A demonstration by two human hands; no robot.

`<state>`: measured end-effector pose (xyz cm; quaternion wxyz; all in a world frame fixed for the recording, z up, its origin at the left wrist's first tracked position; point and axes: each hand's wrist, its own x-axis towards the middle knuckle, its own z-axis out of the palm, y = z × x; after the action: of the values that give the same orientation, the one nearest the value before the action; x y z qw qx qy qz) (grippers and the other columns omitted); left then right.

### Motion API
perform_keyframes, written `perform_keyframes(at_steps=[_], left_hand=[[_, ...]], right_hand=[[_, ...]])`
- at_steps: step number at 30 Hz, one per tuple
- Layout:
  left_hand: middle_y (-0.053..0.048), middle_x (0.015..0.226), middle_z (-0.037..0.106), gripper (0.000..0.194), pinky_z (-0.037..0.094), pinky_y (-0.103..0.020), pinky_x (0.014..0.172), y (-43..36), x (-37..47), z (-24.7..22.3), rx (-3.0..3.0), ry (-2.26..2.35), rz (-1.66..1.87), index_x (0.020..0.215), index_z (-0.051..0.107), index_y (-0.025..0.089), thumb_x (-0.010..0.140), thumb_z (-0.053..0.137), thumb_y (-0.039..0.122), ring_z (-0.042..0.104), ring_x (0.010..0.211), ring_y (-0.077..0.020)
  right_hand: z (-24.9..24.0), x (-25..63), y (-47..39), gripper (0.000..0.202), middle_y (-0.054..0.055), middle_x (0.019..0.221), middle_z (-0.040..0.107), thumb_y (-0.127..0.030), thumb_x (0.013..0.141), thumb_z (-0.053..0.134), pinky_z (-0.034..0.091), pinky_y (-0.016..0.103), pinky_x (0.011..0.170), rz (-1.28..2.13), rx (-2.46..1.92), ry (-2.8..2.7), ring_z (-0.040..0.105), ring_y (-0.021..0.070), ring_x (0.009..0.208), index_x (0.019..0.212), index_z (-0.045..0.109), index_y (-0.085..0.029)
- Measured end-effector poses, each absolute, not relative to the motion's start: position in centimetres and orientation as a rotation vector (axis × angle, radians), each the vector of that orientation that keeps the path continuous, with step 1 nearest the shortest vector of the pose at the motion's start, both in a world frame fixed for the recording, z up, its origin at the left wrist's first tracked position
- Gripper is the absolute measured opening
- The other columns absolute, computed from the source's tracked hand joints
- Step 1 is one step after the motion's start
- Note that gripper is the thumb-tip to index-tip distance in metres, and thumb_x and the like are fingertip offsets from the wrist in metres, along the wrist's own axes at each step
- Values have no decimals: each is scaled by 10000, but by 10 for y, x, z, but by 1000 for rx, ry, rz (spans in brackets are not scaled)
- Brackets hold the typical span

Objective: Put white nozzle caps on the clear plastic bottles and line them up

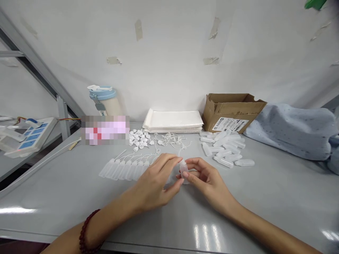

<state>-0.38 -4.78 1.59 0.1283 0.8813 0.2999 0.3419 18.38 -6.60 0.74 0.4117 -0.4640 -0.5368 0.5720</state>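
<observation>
A small translucent bottle (pixel 184 172) with a white cap and a thin white cord stands upright between my hands. My right hand (pixel 205 178) pinches its body between thumb and fingers. The fingertips of my left hand (pixel 159 181) touch its cap and lower side. To the left, a row of capped bottles with cords (pixel 124 169) lies on the grey table (pixel 148 225), its right end partly behind my left hand. Loose white caps (pixel 139 139) and a tangle of cords (pixel 169 138) lie beyond. Several uncapped bottles (pixel 225 148) are scattered at the right.
White envelopes (pixel 173 120) are stacked near the wall, beside an open cardboard box (pixel 233 113). A light blue cloth (pixel 293 128) lies at the right. At the back left are a blue-lidded tumbler (pixel 106 100) and a blurred pink item (pixel 106 130).
</observation>
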Motion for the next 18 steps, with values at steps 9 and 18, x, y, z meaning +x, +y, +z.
perform_keyframes(at_steps=[9,18], left_hand=[[-117,1145,545,369,470,-387,897,-46,0,15,2688,852,912,1163,444,166,841,618,216,488,1058,-236],[-69,1047,609,318,462,-402,863,-37,-8,17,2580,1020,756,1010,519,181,753,699,234,468,1023,-251]], right_hand=[[13,179,-66,373,99,1024,661,-457,776,672,546,348,746,1523,-1117,-1288,698,231,901,976,507,-189],[8,181,-63,226,83,1048,640,-286,866,551,516,368,791,1176,-1234,-1749,627,205,923,1066,601,-191]])
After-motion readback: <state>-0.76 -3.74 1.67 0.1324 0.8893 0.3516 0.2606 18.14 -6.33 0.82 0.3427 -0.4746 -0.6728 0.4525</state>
